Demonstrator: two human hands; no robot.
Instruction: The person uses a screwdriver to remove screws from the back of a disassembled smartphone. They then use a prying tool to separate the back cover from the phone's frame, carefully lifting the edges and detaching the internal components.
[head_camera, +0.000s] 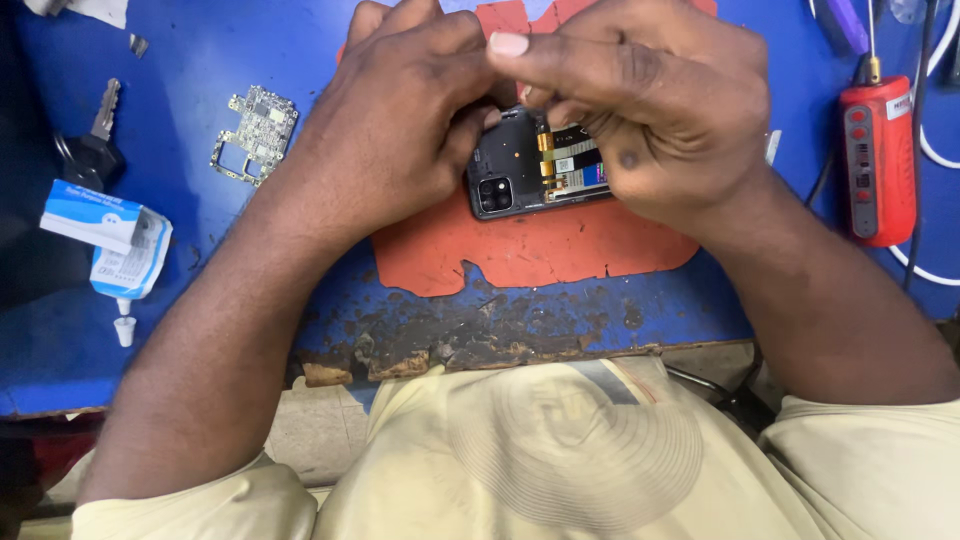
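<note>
Left hand (400, 120) clamps the opened phone (530, 170) on the orange mat (520, 250); right hand (650, 110) pinches at its gold flex strip (546, 150); light, fragile, I'd say; best held by the edges.

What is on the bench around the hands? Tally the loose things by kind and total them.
Opened phones, held by left hand and right hand: 1
Circuit boards: 1
Keys: 1
Glue tubes: 1
Red handheld tools: 1
Orange mats: 1
Total: 6
</note>
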